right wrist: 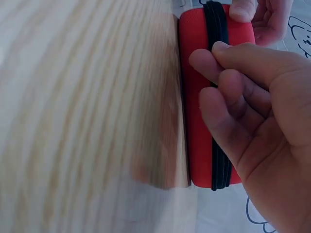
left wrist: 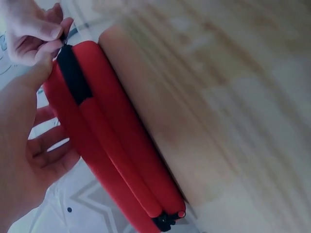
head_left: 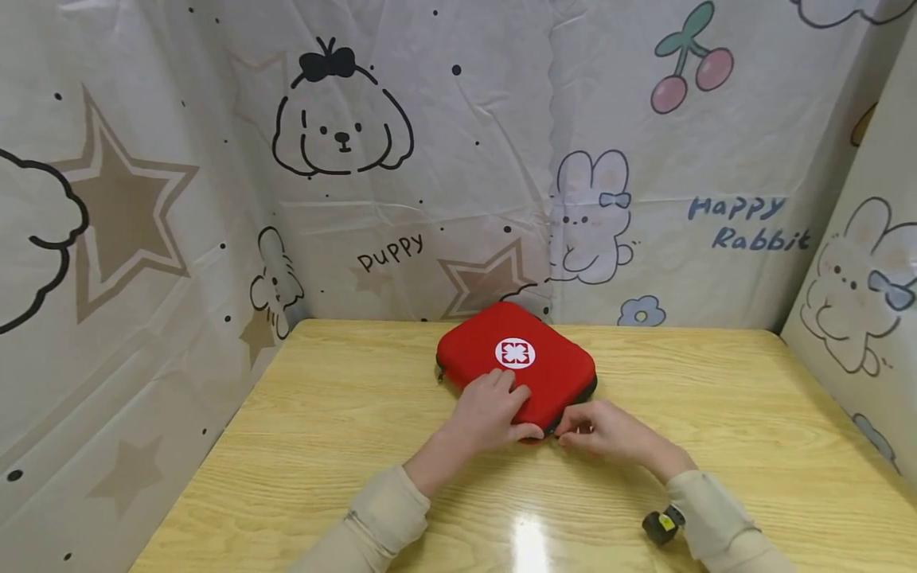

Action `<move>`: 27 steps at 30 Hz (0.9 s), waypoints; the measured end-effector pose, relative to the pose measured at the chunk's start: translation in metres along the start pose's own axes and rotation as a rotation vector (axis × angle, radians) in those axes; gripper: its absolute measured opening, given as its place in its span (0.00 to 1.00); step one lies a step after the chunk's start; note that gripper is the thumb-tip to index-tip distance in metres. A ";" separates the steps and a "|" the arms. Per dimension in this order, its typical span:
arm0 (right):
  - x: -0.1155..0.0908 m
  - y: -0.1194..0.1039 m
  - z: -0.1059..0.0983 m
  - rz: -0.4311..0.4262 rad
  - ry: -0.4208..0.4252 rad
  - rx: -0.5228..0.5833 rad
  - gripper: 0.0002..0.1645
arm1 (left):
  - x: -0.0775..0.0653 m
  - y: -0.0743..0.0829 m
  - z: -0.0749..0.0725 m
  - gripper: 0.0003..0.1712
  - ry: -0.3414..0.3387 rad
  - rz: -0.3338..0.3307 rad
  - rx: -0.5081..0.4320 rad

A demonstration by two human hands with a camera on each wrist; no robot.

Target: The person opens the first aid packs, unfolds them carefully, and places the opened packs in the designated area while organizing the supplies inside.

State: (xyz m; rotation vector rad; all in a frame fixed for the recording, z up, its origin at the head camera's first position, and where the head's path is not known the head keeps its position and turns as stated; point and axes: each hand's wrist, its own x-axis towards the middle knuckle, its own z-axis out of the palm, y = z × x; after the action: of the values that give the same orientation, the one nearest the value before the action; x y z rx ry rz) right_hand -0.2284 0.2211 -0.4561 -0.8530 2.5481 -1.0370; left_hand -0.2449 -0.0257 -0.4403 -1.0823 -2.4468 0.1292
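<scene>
A red first-aid case with a white round emblem lies zipped on the table, turned at an angle. My left hand rests on its lid, fingers lying over the top and thumb at the near corner. With thumb and forefinger, my right hand pinches a small dark zipper pull at that corner. The black zipper runs along the side of the case in the right wrist view. Another zipper pull hangs at the other end of the red side band in the left wrist view.
The case stands on a light wood-grain table. Behind and beside it hangs a pale printed cloth with cartoon animals and stars. A small black device is strapped at the right wrist.
</scene>
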 end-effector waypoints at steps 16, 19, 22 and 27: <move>-0.005 0.012 -0.014 0.012 0.033 -0.047 0.03 | -0.006 -0.053 0.003 0.31 -0.244 -0.053 -0.198; -0.006 0.013 -0.015 0.009 0.033 -0.035 0.03 | -0.005 -0.052 0.006 0.31 -0.233 -0.054 -0.204; -0.006 0.013 -0.015 0.010 0.027 -0.025 0.02 | -0.003 -0.049 0.007 0.30 -0.229 -0.063 -0.194; -0.007 0.012 -0.015 0.017 0.014 -0.024 0.03 | 0.001 -0.044 0.005 0.30 -0.222 -0.073 -0.130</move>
State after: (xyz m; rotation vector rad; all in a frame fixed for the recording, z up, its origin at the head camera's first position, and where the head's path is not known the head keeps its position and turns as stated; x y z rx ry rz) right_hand -0.2340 0.2401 -0.4538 -0.8322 2.5795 -1.0127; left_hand -0.2773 -0.0547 -0.4335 -1.0816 -2.7225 0.0711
